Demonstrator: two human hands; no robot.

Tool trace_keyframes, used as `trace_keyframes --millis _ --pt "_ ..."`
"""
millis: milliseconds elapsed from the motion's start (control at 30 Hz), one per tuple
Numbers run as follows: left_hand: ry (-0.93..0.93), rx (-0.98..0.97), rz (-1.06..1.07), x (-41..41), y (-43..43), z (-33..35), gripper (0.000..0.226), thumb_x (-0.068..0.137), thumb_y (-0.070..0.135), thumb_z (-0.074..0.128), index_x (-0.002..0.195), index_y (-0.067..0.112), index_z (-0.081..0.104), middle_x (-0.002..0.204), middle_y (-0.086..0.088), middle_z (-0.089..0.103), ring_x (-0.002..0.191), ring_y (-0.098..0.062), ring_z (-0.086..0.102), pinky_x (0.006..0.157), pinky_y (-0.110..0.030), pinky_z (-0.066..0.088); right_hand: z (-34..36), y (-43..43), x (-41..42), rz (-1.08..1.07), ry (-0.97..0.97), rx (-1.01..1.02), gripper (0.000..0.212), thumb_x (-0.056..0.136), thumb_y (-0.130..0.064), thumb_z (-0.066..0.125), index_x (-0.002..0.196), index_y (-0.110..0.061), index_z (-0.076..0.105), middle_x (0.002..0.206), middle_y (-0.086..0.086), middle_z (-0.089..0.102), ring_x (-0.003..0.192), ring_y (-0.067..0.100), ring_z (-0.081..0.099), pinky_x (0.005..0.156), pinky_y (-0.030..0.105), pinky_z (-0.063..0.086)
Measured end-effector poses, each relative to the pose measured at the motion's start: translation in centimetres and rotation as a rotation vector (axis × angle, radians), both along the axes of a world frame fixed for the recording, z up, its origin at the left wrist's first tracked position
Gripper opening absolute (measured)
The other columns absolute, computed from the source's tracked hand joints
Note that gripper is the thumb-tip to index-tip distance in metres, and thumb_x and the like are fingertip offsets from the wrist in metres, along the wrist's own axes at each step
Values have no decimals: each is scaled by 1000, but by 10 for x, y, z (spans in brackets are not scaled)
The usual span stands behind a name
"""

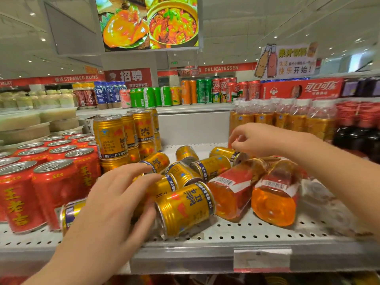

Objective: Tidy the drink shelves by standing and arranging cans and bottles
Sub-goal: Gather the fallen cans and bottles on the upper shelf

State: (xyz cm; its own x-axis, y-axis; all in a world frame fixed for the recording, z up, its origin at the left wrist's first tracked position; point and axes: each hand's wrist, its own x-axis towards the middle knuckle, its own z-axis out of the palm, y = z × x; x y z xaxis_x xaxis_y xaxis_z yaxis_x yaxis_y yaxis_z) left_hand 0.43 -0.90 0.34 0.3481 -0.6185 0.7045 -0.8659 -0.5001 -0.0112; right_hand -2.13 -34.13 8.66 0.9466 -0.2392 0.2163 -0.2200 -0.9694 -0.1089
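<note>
The left hand [115,202] reaches over the shelf [246,229] with its fingers [127,173] straight and spread. They lie across a jumble of fallen gold cans [211,167], and the thumb rests against the front can [185,208], which lies on its side near the shelf edge. The right hand [261,140] is further back, its fingers [246,130] curled down over the end of a rear can [224,153], also on its side; I cannot tell whether they grip it. Two orange bottles [273,198] lie flat just beside the cans. Stacked gold cans [111,136] and red cans [55,182] stand upright to the left.
</note>
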Motion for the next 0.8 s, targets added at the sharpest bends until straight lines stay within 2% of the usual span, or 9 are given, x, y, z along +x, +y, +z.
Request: trace_keyframes --millis 67,133,167,233,300,400,600,800 --pt "105 -12 -21 8 -12 16 35 94 33 48 123 27 66 126 15 60 121 -7 55 102 -28 41 -1 -6 8 2 76 -23 35 99 -35 49 129 -23 63 134 0 61 113 19 61 96 39 53" --pt "226 -40 -44 18 -25 32 28 99 29 47 119 34 65 119 23 61 114 7 53 96 -8 36 -3 -9 18 0 109 -39 37 99 -35 51 131 -21 62 132 0 61 106 18 64 93 38 55" --pt "254 -31 -42 25 -32 39 28 98 30 46 118 35 66 116 24 62 111 8 53 92 -4 35 -5 -10 23 -2 115 -45 38 98 -36 51 132 -21 61 131 1 62 103 18 64 92 36 55" --pt "253 68 0 38 -46 49 30 100 31 44 121 37 65 117 22 61 110 6 54 92 -8 39 -10 -10 31 -12 132 -70 40 96 -38 54 132 -20 60 129 1 63 106 20 62 92 36 54" --pt "262 195 44 49 -58 53 30 105 30 43 127 37 62 123 19 59 115 -1 55 98 -22 45 -16 -10 37 -15 147 -98 38 96 -39 56 126 -18 64 120 3 67 102 22 64 89 38 56" --pt "313 294 68 62 -70 53 34 108 24 40 134 36 59 132 16 58 123 -6 53 101 -22 43 -20 -12 41 3 118 -93 35 96 -36 58 126 -20 63 115 3 69 97 21 65 86 37 57" --pt "356 291 108 79 -71 48 36 107 19 39 132 35 61 134 13 60 123 -9 55 99 -23 42 -19 -16 44 74 52 18 30 97 -34 56 124 -27 65 119 -3 67 97 16 65 86 36 58" --pt "351 235 127 87 -68 51 37 105 17 40 127 34 64 135 12 61 125 -10 54 94 -22 40 -19 -15 50 118 55 8 31 96 -25 54 126 -31 62 118 -6 65 99 14 64 85 34 57"
